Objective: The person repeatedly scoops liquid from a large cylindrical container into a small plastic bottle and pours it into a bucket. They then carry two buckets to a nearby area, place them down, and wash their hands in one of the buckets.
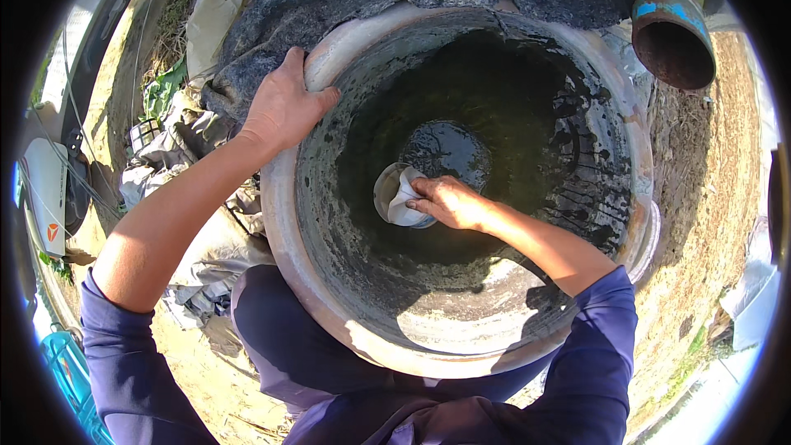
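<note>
A large round clay or concrete vat (pixel 279 216) stands in front of me, its inner wall stained and wet in dark patches. Dark greenish water (pixel 488 86) lies in its bottom. My left hand (pixel 287 99) grips the vat's rim at the upper left, thumb on the inner side. Deep inside the vat, my right hand (pixel 451 201) pinches the edge of a white plastic scoop or cut container (pixel 405 213). The scoop is tilted over the water, mouth to the left; whether it touches the surface I cannot tell.
A rusty pipe with blue paint (pixel 673 43) juts out above the rim at the upper right. Dark matted cloth (pixel 266 18) covers the far side. Crumpled fabric (pixel 204 198) lies at the left, near a white vehicle panel (pixel 46 191). A turquoise plastic object (pixel 71 383) is at lower left.
</note>
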The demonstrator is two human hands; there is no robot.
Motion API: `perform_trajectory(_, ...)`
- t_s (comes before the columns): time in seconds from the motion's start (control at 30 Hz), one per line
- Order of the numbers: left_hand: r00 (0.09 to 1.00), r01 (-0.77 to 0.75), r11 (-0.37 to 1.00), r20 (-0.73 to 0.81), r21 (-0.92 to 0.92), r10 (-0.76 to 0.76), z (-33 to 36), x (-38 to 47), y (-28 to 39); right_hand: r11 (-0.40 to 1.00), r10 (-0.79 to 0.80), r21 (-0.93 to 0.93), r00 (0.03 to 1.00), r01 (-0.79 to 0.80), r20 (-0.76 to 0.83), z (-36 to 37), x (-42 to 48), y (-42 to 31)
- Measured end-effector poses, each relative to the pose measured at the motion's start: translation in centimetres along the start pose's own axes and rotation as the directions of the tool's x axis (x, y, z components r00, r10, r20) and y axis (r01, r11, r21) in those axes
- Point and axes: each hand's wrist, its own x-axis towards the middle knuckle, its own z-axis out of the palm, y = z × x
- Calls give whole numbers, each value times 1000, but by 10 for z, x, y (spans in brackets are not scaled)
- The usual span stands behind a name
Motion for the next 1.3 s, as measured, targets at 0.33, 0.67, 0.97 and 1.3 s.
perform_trajectory(0.33,998,-2,1000,-58,28,4,6,-1,-9,997,-2,29,413,70,-911,-154,-281,-191)
perform_trajectory(0.67,999,-15,999,-31,37,16,7,1,-13,439,386,-101,289,-893,-876,-197,-464,-80)
perform_trajectory(0.97,1000,5,1000,-20,3,-5,6,-1,-11,-304,669,-583,267,-754,-694,-168,-541,16)
perform_trajectory(1.3,1000,3,1000,-1,6,-3,6,1,-14,-20,547,-589,485,-808,-683,-229,-361,-164)
